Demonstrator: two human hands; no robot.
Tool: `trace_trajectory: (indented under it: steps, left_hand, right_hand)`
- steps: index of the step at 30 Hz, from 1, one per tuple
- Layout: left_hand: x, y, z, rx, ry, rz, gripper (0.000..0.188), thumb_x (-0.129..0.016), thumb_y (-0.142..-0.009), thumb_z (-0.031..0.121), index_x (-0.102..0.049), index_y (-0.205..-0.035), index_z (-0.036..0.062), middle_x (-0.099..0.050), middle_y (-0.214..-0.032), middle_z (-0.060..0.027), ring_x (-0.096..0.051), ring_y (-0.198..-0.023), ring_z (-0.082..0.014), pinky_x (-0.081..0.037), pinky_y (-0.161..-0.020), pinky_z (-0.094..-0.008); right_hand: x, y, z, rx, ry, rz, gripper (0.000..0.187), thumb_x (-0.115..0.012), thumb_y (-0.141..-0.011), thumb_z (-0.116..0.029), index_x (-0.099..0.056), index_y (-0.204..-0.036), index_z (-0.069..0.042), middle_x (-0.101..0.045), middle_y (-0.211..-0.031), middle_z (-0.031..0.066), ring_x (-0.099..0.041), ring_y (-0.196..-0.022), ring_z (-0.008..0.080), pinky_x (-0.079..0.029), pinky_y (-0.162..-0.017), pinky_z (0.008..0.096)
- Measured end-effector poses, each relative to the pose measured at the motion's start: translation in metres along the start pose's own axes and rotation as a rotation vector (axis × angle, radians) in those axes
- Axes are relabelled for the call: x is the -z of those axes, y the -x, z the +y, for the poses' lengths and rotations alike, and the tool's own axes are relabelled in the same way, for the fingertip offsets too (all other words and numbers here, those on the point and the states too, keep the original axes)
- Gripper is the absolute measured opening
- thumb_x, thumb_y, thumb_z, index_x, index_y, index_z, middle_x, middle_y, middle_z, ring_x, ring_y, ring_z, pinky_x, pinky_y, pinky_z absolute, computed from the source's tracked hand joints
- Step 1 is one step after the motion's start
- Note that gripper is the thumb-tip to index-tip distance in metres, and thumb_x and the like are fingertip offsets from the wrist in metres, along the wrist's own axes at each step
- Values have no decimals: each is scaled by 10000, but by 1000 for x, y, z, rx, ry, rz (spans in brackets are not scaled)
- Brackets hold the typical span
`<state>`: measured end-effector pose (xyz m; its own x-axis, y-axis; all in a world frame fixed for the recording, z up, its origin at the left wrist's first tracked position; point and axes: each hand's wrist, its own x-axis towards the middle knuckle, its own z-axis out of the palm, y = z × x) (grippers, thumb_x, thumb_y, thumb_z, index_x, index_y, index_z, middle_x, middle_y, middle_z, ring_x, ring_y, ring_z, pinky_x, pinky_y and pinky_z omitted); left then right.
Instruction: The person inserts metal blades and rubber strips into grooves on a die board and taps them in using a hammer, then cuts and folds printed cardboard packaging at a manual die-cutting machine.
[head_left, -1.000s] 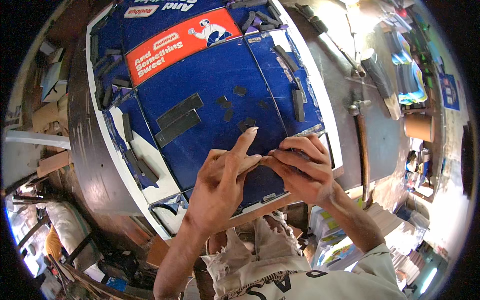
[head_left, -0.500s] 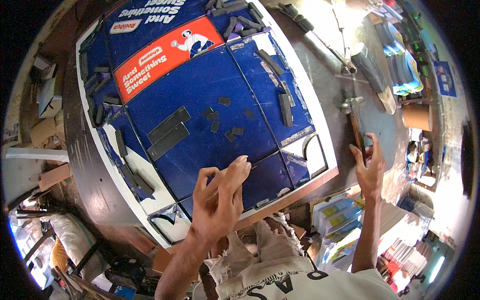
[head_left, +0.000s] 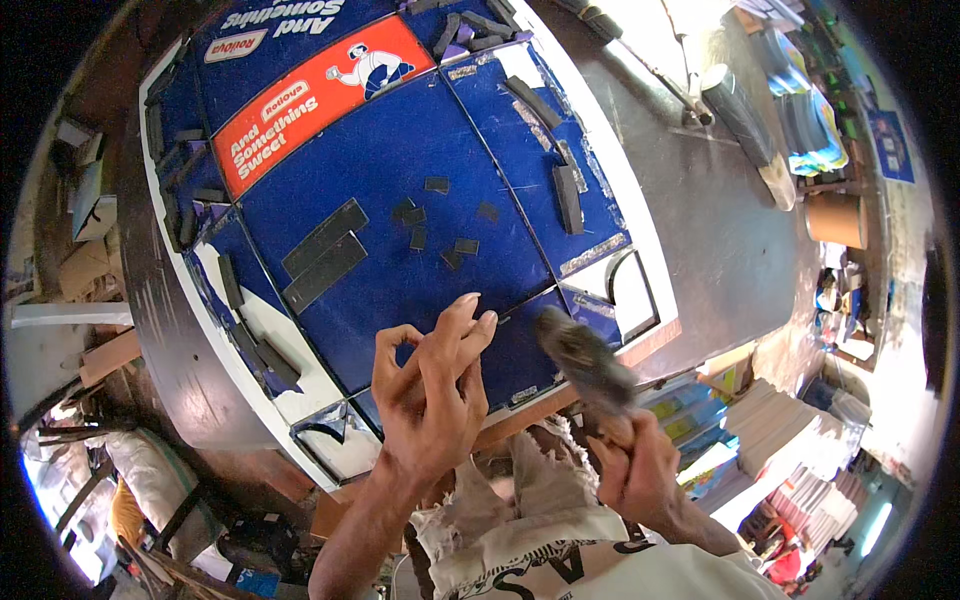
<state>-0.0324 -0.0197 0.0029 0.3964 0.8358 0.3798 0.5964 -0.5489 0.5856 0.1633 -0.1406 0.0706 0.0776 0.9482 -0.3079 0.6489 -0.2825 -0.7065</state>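
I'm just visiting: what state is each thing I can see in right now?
Left hand: fingers bent; unclear whether it holds anything.
Right hand: closed around a dark tool.
Dark tool: held, motion-blurred.
Blue board: lying on the table.
Two long dark strips: side by side on the board.
Small dark pieces: scattered on the board.
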Motion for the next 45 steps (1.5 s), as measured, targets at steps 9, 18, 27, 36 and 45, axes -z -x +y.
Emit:
trace_trajectory:
  steps: [9, 18, 27, 36, 45]
  left_hand:
    - [10, -1, 8, 159, 84, -35, 678, -748, -840, 26, -411, -1428, 13, -739, -1078, -112, -642, -900, -212, -470, -889, -363]
    - [46, 3, 15, 482, 59, -151, 768, -747, -877, 121, -311, -1502, 24, -739, -983, -97, -658, -989, -207, -429, -1007, -369]
    - [41, -4, 2, 533, 117, -15, 773, -775, -829, 57, -359, -1480, 69, -748, -826, -59, -683, -849, -171, -417, -945, -325]
    - [41, -30, -15, 364, -16, -84, 317, -788, -819, 91, -688, -1120, 85, -723, -869, -64, -674, -841, -225, -472, -824, -355]
    - [5, -58, -17, 256, 43, 69, 223, -798, -793, 68, -714, -999, 58, -675, -944, -104, -647, -822, -256, -501, -725, -335]
  right_hand:
    - [0, 13, 3, 119, 47, 179, 385, -571, -967, -190, -453, -1246, 47, -676, -887, 272, -712, -728, 393, -573, -629, 441]
    - [6, -10, -11, -27, 15, -99, 220, -561, -955, -100, -505, -1112, 42, -605, -727, 233, -623, -624, 440, -487, -551, 480]
    - [-2, -15, -12, -28, -12, -141, 231, -578, -943, -57, -504, -1141, 35, -616, -726, 207, -635, -601, 392, -489, -546, 440]
    - [-9, 7, 19, 50, 97, 115, 203, -610, -945, -124, -560, -1082, 18, -630, -804, 205, -668, -707, 331, -505, -600, 437]
    - [75, -43, 135, -107, 515, 668, 262, -641, -978, -190, -583, -1149, 0, -629, -825, 170, -610, -708, 345, -480, -628, 412]
